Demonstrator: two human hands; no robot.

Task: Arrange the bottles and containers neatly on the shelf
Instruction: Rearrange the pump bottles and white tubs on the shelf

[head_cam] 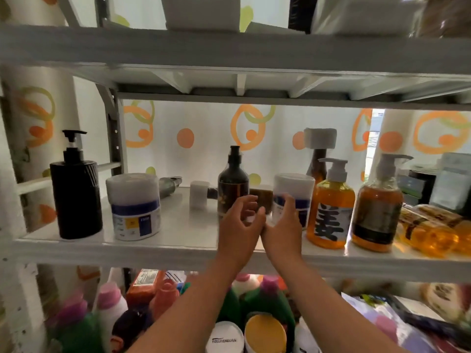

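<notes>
On the white middle shelf [178,242] stand a black pump bottle [76,197], a white jar with a blue band [135,207], a dark brown pump bottle [233,184], a second white jar [299,184], an orange pump bottle [331,212] and an amber pump bottle [377,212]. My left hand [239,228] hovers in front of the dark brown bottle with its fingers curled and apart. My right hand [283,225] lies against the front left of the second white jar; its grip is hidden. Both hands are blurred.
A grey bottle [169,186] and a white-capped bottle [200,197] lie at the back. A tall brown bottle with a white cap [319,142] stands behind the orange one. Orange packs [430,231] lie at the right. The lower shelf holds several crowded bottles [112,307].
</notes>
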